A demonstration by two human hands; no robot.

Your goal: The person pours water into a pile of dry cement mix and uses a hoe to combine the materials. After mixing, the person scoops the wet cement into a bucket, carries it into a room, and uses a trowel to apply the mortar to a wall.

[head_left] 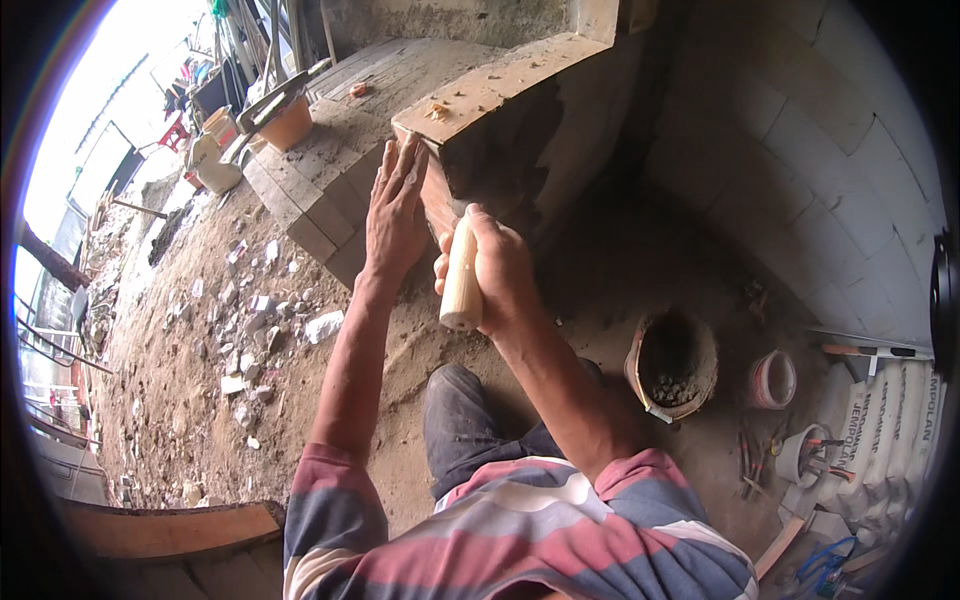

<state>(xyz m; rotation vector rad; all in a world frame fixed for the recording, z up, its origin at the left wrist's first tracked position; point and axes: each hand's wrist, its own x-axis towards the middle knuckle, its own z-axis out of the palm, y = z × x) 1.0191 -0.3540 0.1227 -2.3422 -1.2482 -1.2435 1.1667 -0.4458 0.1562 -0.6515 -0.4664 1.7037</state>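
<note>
My right hand is wrapped round a thick, pale wooden handle, its butt end toward me. The working end of this tool is hidden beyond my fingers, beside the wall corner, so I cannot tell its kind. Flat against the edge of a wooden board at that corner lies my left hand, fingers stretched out and holding nothing. A second board runs along the top of the low wall, with crumbs of mortar on it. Dark, wet-looking mortar covers part of the wall face beside the boards.
A bucket with grey mortar inside stands on the right, near a smaller pail. White sacks and hand tools lie farther right. Rubble covers the ground at left. An orange tub sits on the tiled ledge.
</note>
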